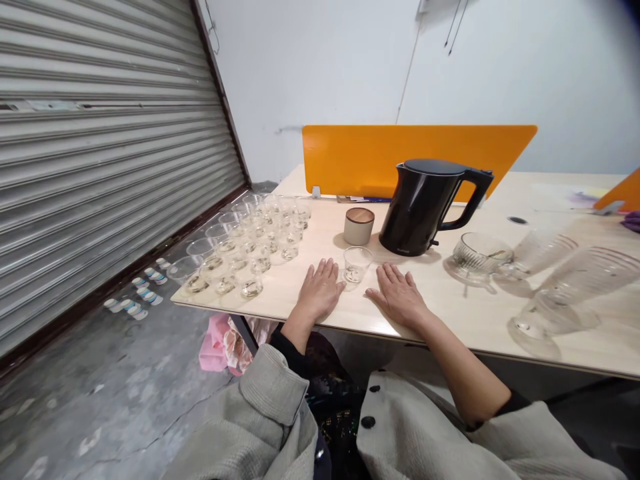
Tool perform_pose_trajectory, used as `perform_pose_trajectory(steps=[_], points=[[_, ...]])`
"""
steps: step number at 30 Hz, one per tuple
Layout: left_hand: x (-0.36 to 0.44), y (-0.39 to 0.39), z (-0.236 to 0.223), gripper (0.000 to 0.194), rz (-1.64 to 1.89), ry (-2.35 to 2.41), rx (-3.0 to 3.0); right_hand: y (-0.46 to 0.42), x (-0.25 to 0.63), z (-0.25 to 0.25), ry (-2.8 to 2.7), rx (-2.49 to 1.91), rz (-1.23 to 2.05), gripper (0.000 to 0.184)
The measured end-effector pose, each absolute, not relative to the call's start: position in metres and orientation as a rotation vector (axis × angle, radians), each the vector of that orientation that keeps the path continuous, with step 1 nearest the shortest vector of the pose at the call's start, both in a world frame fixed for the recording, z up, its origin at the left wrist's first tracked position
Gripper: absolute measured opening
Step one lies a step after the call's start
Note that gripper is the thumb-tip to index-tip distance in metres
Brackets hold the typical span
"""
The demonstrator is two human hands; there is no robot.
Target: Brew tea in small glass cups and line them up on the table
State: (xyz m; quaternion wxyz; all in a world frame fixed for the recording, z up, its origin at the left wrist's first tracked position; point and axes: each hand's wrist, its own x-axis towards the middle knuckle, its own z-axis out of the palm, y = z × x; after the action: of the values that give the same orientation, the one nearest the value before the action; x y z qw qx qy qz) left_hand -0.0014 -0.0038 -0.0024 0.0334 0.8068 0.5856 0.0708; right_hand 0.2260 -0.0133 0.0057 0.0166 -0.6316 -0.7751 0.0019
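My left hand lies flat on the tabletop, palm down, holding nothing. My right hand rests flat too, fingers stretched forward and nothing under them that I can see. Between the two stands a clear plastic cup with a little dark matter at its bottom, close to the left fingertips. Behind this cup are a small grey canister with a brown top and a black electric kettle, its handle to the right. Right of the kettle sits a ribbed glass bowl.
Rows of clear plastic cups with dark bits inside cover the table's left end. Stacks of nested clear cups lie on their sides at right. An orange divider stands behind. Small white bottles and a pink bag are below the table.
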Motion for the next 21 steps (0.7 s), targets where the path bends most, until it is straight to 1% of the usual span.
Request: perform_pose_trajectory(steps=[21], points=[[-0.0012,-0.0051,-0.0017,0.067,0.224,1.796,2.479,-0.0144,0.2258,0.0082,-2.411,-1.979,0.034,0.083]])
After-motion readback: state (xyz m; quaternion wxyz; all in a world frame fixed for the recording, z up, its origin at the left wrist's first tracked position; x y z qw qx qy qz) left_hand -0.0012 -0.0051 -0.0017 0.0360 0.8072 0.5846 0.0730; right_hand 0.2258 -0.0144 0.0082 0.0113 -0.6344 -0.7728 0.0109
